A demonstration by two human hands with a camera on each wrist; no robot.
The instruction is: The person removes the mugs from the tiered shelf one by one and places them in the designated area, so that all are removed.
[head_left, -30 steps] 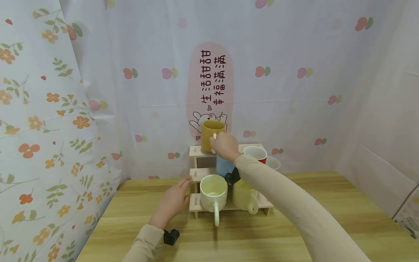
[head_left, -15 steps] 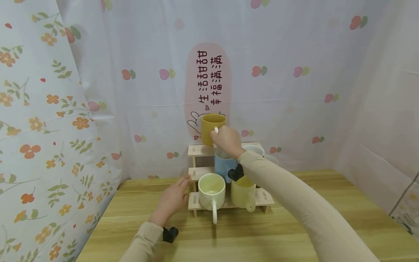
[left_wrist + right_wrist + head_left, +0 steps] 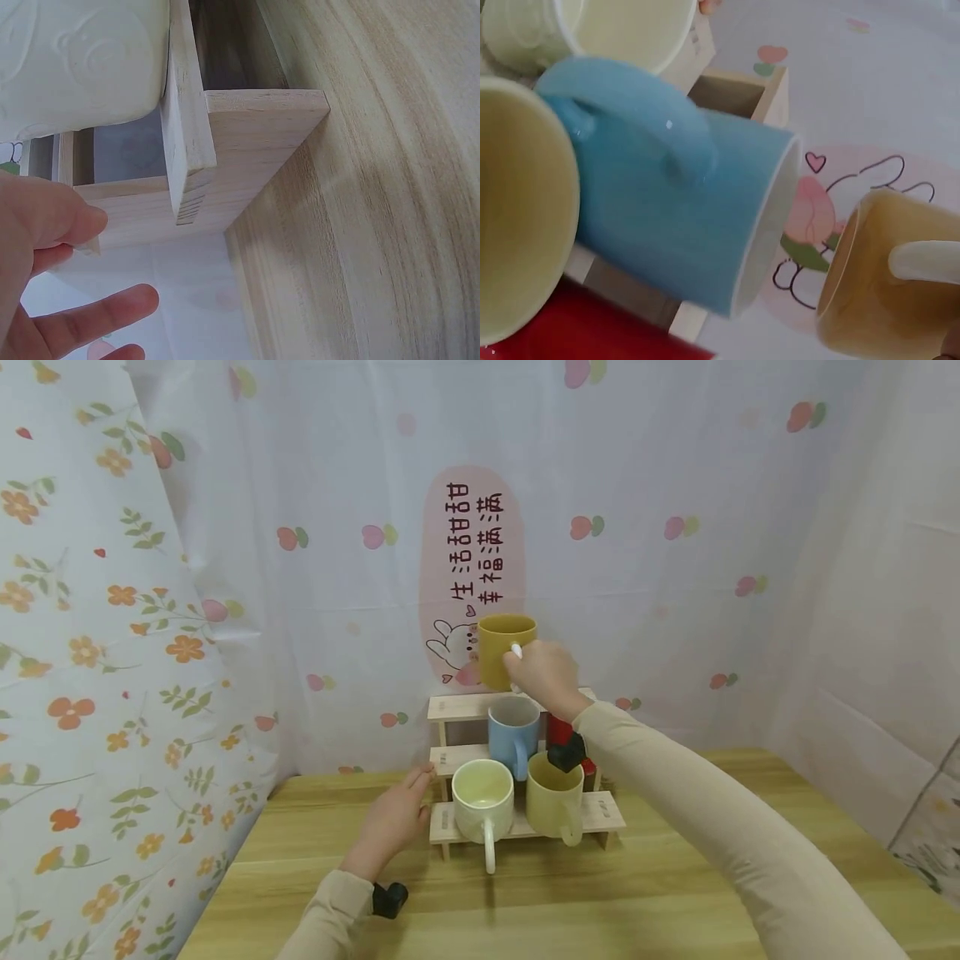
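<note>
My right hand (image 3: 543, 672) grips the white handle of a yellow mug (image 3: 495, 652), holding it raised above the top tier of a small wooden stepped rack (image 3: 600, 810). In the right wrist view the yellow mug (image 3: 870, 285) is apart from the blue mug (image 3: 675, 195). My left hand (image 3: 392, 822) is at the left end of the middle tier; its thumb and a finger pinch the board's corner in the left wrist view, other fingers extended. On the rack stand a pale green mug (image 3: 482, 810), a cream-yellow mug (image 3: 555, 802), the blue mug and a partly hidden red mug (image 3: 558, 731).
The rack stands on a wood-grain table (image 3: 315, 860) against a patterned cloth backdrop (image 3: 337, 635). A floral cloth (image 3: 112, 693) hangs at the left. My right sleeve (image 3: 697, 793) covers part of the rack's right side.
My right hand has lifted the yellow mug from near the top tier and moved it slightly right. More of the blue mug shows now. The left hand stays in place.
</note>
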